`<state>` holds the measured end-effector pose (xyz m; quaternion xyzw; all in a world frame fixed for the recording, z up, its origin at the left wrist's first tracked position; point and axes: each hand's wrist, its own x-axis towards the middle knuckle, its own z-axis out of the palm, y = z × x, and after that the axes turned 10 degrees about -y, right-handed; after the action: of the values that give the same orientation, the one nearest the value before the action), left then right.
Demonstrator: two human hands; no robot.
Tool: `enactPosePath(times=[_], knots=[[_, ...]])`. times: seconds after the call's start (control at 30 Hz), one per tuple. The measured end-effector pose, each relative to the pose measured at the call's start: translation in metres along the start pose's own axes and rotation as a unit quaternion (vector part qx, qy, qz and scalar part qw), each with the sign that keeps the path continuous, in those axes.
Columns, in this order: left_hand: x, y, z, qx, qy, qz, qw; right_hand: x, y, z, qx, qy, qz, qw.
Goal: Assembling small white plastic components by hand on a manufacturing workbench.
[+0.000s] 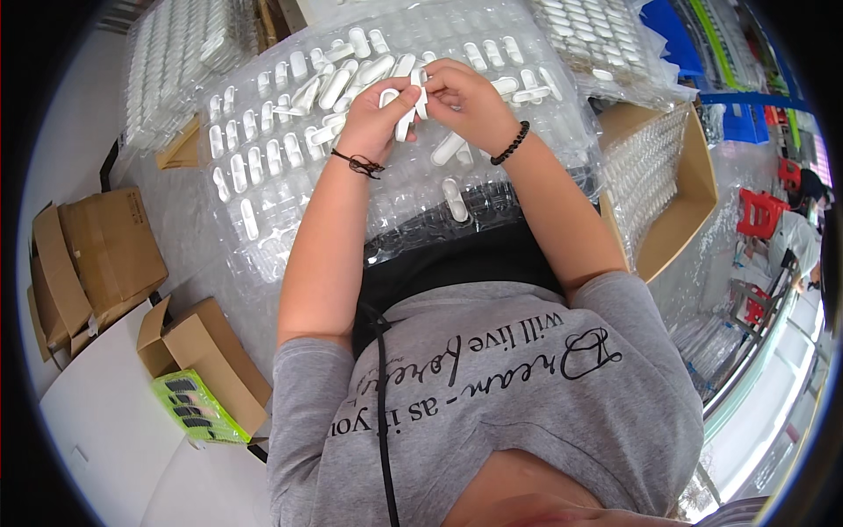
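Both my hands meet above a clear plastic blister tray [294, 206] that bears many white oval plastic pieces. My left hand [369, 125] is closed round a white oval plastic piece [404, 129], its fingers partly hidden behind it. Fingertips of my right hand [470, 101] pinch another slim white oval piece [420, 88], held upright against the first; I cannot tell whether the two are joined. Just beyond my hands lies a loose heap of white oval pieces [335, 88]. One single piece [455, 200] lies near the tray's front edge, close to my body.
Tall stacks of filled trays stand at the far left [180, 75] and far right [588, 35]. An open carton [672, 206] with trays is at my right. More cartons [114, 255] and a green-edged package [200, 406] are at the left. Red stools [760, 212] stand further right.
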<state>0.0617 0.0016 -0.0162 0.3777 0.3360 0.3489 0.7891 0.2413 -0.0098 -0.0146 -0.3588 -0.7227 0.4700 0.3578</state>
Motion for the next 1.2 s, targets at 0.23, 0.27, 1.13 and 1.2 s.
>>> enactPosePath(times=[0.23,0.27,1.13,1.2], knots=[[-0.001,0.007,-0.002,-0.058,0.013,0.019,0.998,0.01,-0.013,-0.013,-0.032,-0.046,-0.03,0.998],[0.0,0.009,-0.002,-0.069,0.033,0.032,0.997,0.015,-0.012,-0.022,-0.033,-0.045,-0.03,0.998],[0.005,-0.002,-0.009,-0.109,0.018,0.07,0.991,-0.02,0.002,-0.079,-0.345,0.023,0.125,0.93],[0.005,-0.002,-0.003,-0.07,-0.018,0.079,0.994,-0.014,-0.009,-0.066,-0.257,0.083,0.167,0.948]])
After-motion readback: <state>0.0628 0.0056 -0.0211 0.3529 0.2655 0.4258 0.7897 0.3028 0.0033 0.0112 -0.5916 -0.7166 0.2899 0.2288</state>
